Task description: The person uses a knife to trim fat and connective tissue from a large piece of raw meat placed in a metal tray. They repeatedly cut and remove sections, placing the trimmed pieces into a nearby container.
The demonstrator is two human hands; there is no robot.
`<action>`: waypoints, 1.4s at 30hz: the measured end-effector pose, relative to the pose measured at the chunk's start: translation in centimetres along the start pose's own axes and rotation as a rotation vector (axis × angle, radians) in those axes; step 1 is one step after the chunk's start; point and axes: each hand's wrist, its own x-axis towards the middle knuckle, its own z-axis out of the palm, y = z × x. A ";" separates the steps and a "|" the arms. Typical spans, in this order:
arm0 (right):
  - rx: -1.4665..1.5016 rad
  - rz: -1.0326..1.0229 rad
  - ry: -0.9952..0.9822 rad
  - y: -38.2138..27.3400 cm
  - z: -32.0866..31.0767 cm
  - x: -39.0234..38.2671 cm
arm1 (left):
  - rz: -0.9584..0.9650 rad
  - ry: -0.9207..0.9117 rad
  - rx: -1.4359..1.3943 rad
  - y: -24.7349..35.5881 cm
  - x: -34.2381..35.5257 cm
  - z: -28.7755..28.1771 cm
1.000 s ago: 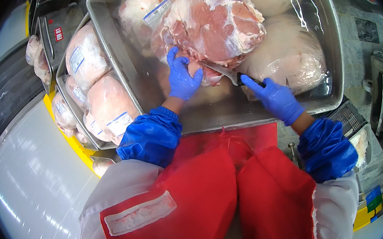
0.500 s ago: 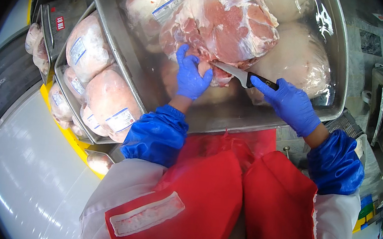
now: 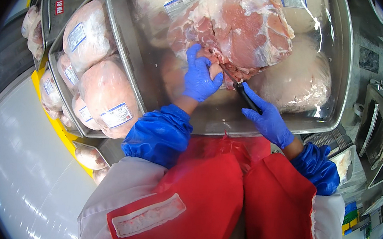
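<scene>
A large raw, boneless-looking piece of meat (image 3: 237, 25), red with white fat, lies over bagged meat (image 3: 292, 74) in a steel tub (image 3: 344, 88). My left hand (image 3: 201, 79), in a blue glove, grips a loose pale-pink flap (image 3: 215, 70) at the meat's lower edge. My right hand (image 3: 267, 120), also gloved, holds the black handle of a knife (image 3: 249, 97); its blade points up and left into the meat beside my left fingers, its tip hidden.
Another steel tray at left holds several bagged, labelled pieces (image 3: 106, 90), with more trays and meat beyond a yellow edge (image 3: 61, 134). Metal racks (image 3: 375, 128) and a slotted grey plate (image 3: 323, 137) stand at right. My red apron fills the bottom.
My right hand has turned and moved lower, so the knife now angles more steeply up into the meat. My left hand stays on the flap; the view has shifted slightly.
</scene>
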 end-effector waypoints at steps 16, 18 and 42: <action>-0.996 0.038 -0.141 -3.3 -5.2 -1.5 | -0.041 0.018 -0.074 -0.3 -0.5 0.4; -1.166 -0.042 -0.178 -2.4 -6.7 -1.4 | -0.052 0.016 -0.082 -0.3 -0.6 0.3; 0.219 0.488 -0.011 -7.6 5.8 -2.2 | -0.005 0.008 -0.216 -1.4 -1.0 0.2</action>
